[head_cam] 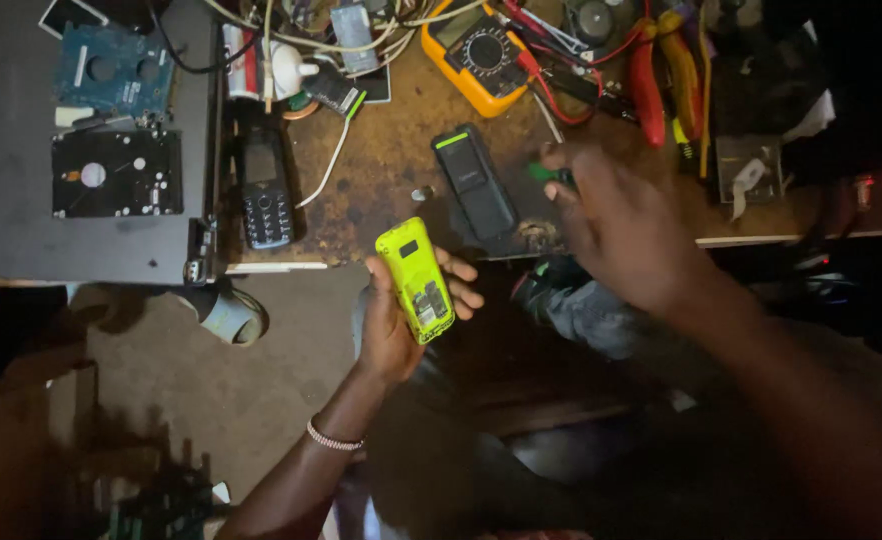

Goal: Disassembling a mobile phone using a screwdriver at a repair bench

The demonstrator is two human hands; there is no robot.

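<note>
My left hand [393, 318] grips a bright yellow-green phone body [416, 278], back side up with its inner parts showing, held below the bench's front edge. My right hand [616, 222] reaches over the bench edge with its fingers closed around a small green-handled tool [549, 173]. A black phone back cover with a green stripe [474, 180] lies on the worn brown benchtop [381, 160] just left of my right hand. A bead bracelet [333, 438] sits on my left wrist.
A black keypad phone [265, 188] lies at the bench's left. A yellow multimeter [477, 52], red-handled pliers [647, 82] and tangled wires crowd the back. Two bare hard drives [116, 172] rest on a grey surface at far left. Dirt floor lies below.
</note>
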